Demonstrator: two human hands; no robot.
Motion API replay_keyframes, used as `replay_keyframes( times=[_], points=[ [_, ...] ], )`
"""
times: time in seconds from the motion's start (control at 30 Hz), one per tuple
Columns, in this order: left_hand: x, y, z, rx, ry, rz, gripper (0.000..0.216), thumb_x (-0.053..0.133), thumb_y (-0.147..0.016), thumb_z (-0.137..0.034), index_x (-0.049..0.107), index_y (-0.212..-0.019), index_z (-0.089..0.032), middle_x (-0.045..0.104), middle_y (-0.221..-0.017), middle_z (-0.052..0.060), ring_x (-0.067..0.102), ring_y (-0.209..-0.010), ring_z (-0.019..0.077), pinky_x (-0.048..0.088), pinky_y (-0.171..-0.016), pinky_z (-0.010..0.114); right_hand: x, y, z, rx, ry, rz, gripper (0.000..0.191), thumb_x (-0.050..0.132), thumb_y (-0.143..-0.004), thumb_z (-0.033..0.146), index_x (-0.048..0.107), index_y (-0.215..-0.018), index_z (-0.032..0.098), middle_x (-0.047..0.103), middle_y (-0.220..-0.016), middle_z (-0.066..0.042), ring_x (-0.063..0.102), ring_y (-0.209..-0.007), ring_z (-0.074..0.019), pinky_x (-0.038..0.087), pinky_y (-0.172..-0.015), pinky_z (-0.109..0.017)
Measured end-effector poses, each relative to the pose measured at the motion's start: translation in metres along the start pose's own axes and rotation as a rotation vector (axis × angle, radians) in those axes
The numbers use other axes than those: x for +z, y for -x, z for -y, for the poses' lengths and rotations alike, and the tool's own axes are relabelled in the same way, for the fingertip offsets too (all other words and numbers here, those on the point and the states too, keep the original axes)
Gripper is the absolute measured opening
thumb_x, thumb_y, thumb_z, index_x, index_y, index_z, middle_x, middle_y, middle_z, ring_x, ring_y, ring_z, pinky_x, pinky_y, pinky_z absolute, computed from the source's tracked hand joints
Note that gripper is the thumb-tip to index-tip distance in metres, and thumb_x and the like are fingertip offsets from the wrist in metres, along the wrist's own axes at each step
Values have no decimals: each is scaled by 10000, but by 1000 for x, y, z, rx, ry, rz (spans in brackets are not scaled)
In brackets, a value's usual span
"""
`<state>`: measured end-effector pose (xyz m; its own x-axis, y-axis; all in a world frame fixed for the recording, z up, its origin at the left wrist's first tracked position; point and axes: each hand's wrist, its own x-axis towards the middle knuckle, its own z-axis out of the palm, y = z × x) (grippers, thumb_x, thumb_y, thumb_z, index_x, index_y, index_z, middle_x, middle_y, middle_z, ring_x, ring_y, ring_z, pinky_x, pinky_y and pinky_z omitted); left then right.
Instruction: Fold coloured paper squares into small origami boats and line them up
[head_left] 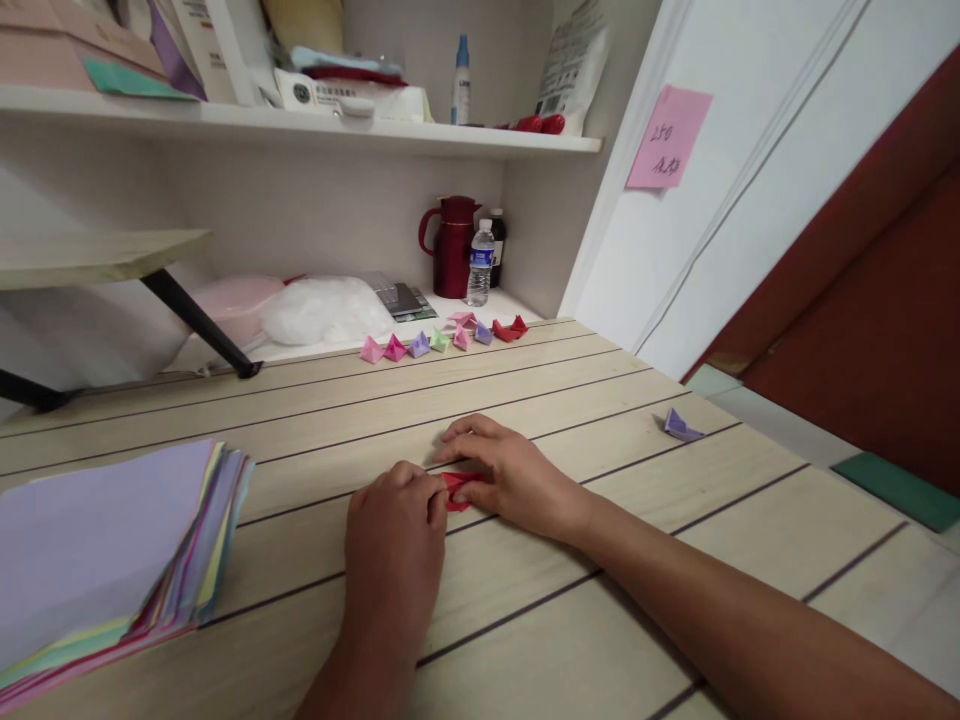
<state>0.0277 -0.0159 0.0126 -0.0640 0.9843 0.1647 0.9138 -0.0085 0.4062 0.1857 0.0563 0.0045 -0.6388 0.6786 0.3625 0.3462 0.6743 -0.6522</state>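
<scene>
A small piece of folded red paper [456, 490] lies on the striped wooden table between my hands. My left hand [397, 520] is closed at its left end, with the fingers curled and the grip itself partly hidden. From the right, my right hand [510, 475] presses its thumb on the paper while its other fingers arch over the far side. Farther back stands a row of small folded paper boats, among them a magenta one [395, 348], a green one [439, 340] and a red one [510, 328]. A purple paper boat [681, 425] sits apart near the right edge.
To the left is a stack of coloured paper sheets [97, 540]. A raised wooden stand [97, 255] has black legs on the table. Behind the table are a red jug [452, 250], a water bottle [480, 262] and a white plastic bag [322, 308], under a loaded shelf [300, 120].
</scene>
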Motion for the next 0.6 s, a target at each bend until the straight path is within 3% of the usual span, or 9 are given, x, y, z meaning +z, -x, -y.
replay_keyframes(
  times=[0.1,0.27,0.5,0.6],
  points=[
    [0,0,0,-4,-4,1,249,514,-893,-136,723,-801,-235,693,-898,1,632,-854,165,408,-783,322,1,-2,0,-27,4,7,220,717,-783,24,748,-871,224,621,-1190,-59,633,-1110,-190,516,-897,-297],
    [-1,0,-3,-9,1,0,253,517,-894,-135,725,-797,-240,706,-903,-10,643,-868,162,415,-807,327,4,-4,1,-23,50,-36,182,751,-740,21,746,-765,201,629,-1198,-84,625,-1142,-217,517,-897,-318],
    [-1,0,-4,-31,-8,-14,252,510,-904,-156,719,-787,-237,715,-923,-4,653,-888,165,415,-816,332,6,-4,1,-13,46,-62,193,757,-719,12,693,-680,190,641,-1184,-76,633,-1142,-222,537,-805,-287],
    [0,0,-4,-31,-15,-16,250,502,-903,-157,714,-795,-235,713,-917,5,654,-890,172,412,-823,335,3,-4,2,-22,49,-37,178,785,-715,42,717,-753,202,639,-1182,-74,630,-1144,-225,540,-830,-300]
  ],
)
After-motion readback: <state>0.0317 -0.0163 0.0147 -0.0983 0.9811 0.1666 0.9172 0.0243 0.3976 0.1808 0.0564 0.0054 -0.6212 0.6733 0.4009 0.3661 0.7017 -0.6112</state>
